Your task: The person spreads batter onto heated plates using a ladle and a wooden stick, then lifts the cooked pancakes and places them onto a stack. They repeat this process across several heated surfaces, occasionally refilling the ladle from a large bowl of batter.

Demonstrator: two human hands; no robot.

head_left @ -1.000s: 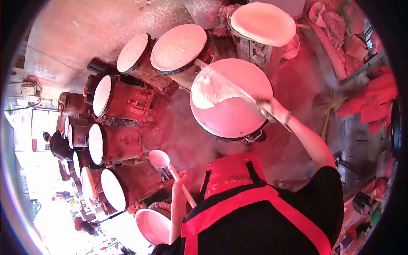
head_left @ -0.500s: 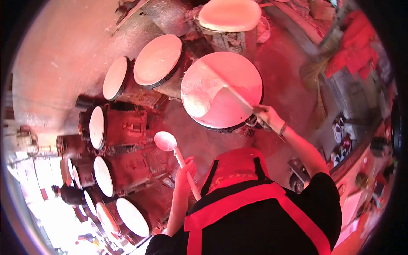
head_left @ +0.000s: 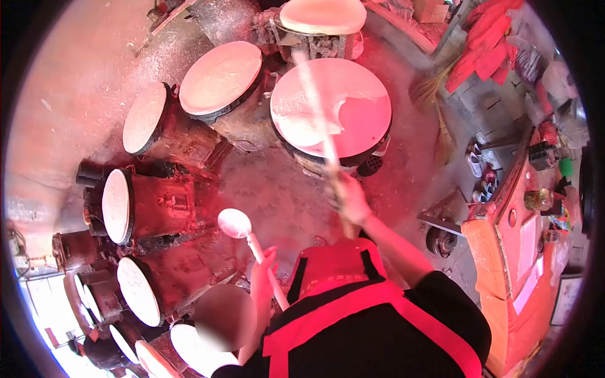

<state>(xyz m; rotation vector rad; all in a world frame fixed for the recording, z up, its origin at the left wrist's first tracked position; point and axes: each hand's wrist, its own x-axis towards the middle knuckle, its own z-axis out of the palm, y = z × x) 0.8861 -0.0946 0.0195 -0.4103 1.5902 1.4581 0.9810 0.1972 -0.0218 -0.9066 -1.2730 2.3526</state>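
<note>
My right hand (head_left: 353,200), blurred by motion, is closed round a long wooden stick (head_left: 317,110). The stick reaches away from me across a round griddle (head_left: 372,104), its far end over the griddle's back rim. A pale batter layer (head_left: 291,104) lies on the griddle's left part, with a curved edge near the middle; the right part looks smoother and pinker. On my left, my left hand (head_left: 263,269) grips the handle of a ladle (head_left: 234,223), bowl upward, held over the floor away from the griddles.
More round griddles on drum-like stands, such as one at the back left (head_left: 220,79) and one at the left (head_left: 116,206), curve around me. Another griddle (head_left: 322,16) stands behind. A broom (head_left: 441,107), shoes (head_left: 476,164) and an orange-covered table (head_left: 485,264) are at the right. A person (head_left: 104,349) appears far left.
The stick has swung from a leftward slant to nearly straight ahead, and my right hand has come left and nearer my body. My left hand still holds the ladle. The view has shifted.
</note>
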